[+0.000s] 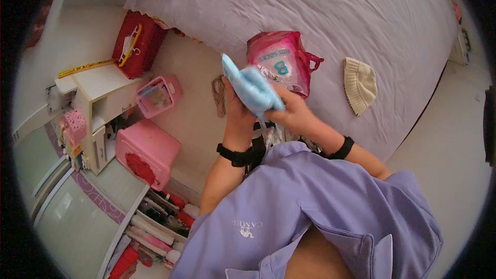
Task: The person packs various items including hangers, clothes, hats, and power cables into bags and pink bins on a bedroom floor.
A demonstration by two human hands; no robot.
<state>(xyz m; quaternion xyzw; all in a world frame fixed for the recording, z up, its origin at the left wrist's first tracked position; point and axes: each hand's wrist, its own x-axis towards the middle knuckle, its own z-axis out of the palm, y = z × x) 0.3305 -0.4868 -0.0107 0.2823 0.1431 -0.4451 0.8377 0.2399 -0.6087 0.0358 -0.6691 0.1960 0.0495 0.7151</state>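
Between my two hands is a light blue piece of soft cloth point(257, 91), bunched and partly blurred. My left hand point(239, 112) grips its left side from below. On its lower right edge, my right hand point(293, 110) has hold of it. Just beyond the cloth, a pink see-through bag point(288, 60) with printed writing and a handle lies on the bed. A cream knitted hat point(360, 85) rests farther right on the sheet. Part of a patterned brown item point(219, 97) shows left of my left hand.
The bed with a pale lilac sheet point(329, 7) spans the top and right. At left are a white cabinet point(104, 81), a pink stool point(151, 143), a pink basket point(176, 87) and a red box point(151, 46). A wardrobe's open compartment point(155, 228) holds folded clothes.
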